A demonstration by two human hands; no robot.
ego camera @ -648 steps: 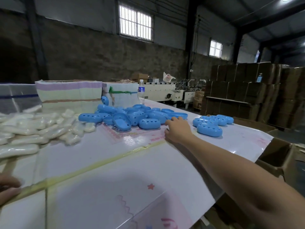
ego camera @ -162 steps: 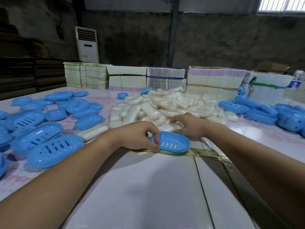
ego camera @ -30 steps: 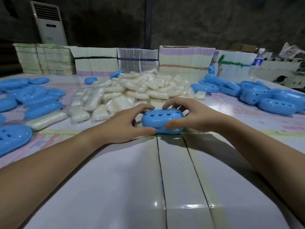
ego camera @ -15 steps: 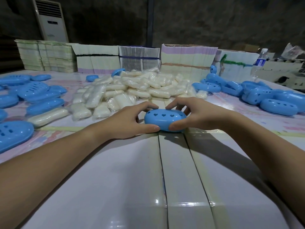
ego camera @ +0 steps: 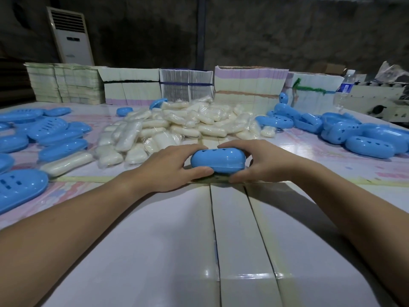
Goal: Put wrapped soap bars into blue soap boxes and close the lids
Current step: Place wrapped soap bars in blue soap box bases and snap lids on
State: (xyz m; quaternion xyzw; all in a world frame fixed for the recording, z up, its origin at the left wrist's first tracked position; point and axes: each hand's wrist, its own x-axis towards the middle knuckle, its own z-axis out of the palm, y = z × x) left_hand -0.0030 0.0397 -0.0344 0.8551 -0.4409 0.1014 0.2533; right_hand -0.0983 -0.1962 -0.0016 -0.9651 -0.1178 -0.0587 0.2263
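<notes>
A closed blue soap box (ego camera: pixel 218 160) with heart-shaped holes in its lid rests on the table straight ahead. My left hand (ego camera: pixel 168 166) grips its left end, thumb at the front and fingers over the top. My right hand (ego camera: pixel 263 161) grips its right end the same way. Behind the box lies a heap of wrapped white soap bars (ego camera: pixel 177 129). One wrapped bar (ego camera: pixel 66 160) lies apart at the left.
Slotted blue box parts (ego camera: pixel 55 134) are spread at the left, lidded blue boxes (ego camera: pixel 363 140) at the right. Stacks of flat cartons (ego camera: pixel 250 87) line the table's far edge, with a water bottle (ego camera: pixel 344 89) at the right. The white table (ego camera: pixel 199 251) stretches toward me.
Both hands have kept hold of the closed box, which sits lower on the table than half a second ago. Five seconds ago the box part between my hands was a slotted one.
</notes>
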